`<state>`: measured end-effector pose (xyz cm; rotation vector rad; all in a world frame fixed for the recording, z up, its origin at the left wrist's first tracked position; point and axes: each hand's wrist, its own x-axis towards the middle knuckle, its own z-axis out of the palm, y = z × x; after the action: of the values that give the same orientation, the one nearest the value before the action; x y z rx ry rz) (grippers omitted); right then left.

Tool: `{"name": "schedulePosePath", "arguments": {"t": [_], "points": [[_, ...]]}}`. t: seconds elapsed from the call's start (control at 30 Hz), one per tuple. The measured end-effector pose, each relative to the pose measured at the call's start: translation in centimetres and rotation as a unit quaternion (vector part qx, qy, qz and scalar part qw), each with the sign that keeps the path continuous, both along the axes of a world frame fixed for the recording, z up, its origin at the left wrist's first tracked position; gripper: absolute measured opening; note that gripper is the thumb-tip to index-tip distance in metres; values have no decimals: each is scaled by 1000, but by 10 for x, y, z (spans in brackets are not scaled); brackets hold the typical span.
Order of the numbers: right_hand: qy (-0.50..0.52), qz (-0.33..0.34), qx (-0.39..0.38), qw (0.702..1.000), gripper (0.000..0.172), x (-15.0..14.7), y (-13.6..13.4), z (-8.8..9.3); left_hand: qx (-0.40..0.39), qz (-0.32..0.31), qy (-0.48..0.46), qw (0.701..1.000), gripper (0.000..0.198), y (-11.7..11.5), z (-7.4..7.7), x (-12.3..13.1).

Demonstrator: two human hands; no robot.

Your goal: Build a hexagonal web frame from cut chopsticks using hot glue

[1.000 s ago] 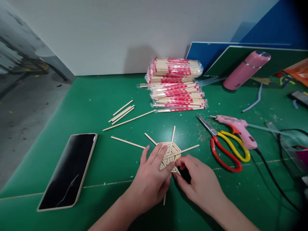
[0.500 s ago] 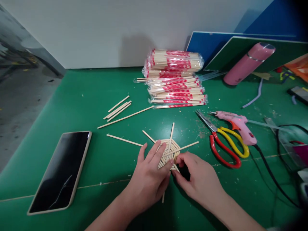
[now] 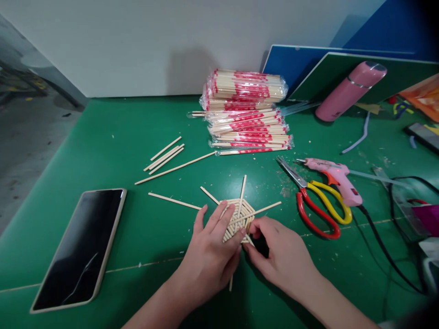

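A web-like piece made of pale wooden sticks (image 3: 246,209) lies on the green table, with longer sticks radiating outward from it. My left hand (image 3: 214,242) rests over its left and lower part, fingers spread on top and the thumb near the centre. At the lower right edge, my right hand (image 3: 279,246) pinches the piece or a short stick with thumb and index finger; the exact contact is partly hidden. Several cut sticks (image 3: 166,157) and one long stick (image 3: 176,167) lie behind, to the left.
Wrapped chopsticks (image 3: 250,114) are piled at the back. Scissors (image 3: 308,185), a pink glue gun (image 3: 339,178) with its cable and a pink bottle (image 3: 350,91) are on the right. A phone (image 3: 80,246) lies at left.
The whole view has shifted slightly, so things appear a little further left. Both hands keep nearly the same pose on the stick piece.
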<state>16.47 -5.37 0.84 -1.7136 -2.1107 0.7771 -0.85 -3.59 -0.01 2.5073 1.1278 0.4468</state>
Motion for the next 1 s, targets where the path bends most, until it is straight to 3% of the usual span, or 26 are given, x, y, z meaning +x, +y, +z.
{"name": "schedulePosePath", "arguments": {"t": [0.57,0.87,1.0], "points": [[-6,-16,19,1000,8,-3,0,1,16,-4,21,1000,31,-1,-1,0],[99,13,64,993,19,10,-14,-1,25,16,33,999,44,-3,1,2],[97,41,76,991,27,15,-22,-6,54,31,11,998,29,-10,6,2]]}}
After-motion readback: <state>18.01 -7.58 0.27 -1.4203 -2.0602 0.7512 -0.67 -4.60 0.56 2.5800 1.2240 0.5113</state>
